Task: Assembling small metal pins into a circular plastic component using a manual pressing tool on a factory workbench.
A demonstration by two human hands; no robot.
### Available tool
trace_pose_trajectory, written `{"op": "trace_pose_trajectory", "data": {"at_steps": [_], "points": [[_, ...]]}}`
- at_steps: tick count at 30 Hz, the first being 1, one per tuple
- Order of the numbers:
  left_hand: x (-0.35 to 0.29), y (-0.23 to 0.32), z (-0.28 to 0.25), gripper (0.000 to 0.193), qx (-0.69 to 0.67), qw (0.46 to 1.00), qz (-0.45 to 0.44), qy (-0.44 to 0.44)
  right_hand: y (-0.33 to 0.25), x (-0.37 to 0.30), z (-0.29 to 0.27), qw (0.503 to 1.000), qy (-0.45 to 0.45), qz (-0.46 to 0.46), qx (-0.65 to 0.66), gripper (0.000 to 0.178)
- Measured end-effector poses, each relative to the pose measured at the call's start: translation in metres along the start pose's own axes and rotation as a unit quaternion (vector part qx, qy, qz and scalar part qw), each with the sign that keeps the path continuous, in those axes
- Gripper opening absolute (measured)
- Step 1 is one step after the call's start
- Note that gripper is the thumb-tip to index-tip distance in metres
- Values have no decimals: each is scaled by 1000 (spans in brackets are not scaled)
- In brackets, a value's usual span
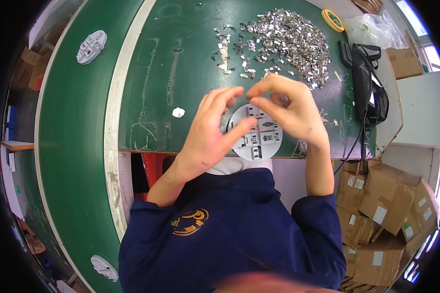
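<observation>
Evidently the close work is over the round grey plate, which lies below and between the fingers, at the near edge of the green table. The left hand is spread, its thumb reaching over the plate well apart from the bent fingers; whether the thumb touches it cannot be told. On the right hand, thumb and forefinger curve until their tips nearly meet; a small dark shape shows inside the curl, but whether anything is gripped cannot be told.

Beyond the right fingers is the heap of small metal pieces, with strays scattered nearer the left fingertips. A white scrap lies to the left of the left hand.

To work well here, the left thumb would best steady the plate's rim, since it sits so close to the edge. The right fingertips should pinch lightly, turn any small part the proper way round before lowering it, and press straight down, keeping neighbouring fittings undisturbed.
</observation>
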State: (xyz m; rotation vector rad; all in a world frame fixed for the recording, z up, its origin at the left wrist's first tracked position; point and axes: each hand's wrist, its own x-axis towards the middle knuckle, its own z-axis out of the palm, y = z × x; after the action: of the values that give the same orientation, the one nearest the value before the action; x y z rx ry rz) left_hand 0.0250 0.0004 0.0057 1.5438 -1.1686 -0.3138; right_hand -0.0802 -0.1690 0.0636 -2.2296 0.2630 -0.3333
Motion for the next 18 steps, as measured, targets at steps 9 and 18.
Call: {"op": "trace_pose_trajectory", "data": {"at_steps": [9, 18], "points": [[7, 7, 12, 12, 13, 996, 73, 49, -4, -31, 5, 993, 65, -2, 93, 16], [2, 17, 19, 17, 27, 997, 73, -2, 3, -57, -4, 991, 80, 42, 96, 11]]}}
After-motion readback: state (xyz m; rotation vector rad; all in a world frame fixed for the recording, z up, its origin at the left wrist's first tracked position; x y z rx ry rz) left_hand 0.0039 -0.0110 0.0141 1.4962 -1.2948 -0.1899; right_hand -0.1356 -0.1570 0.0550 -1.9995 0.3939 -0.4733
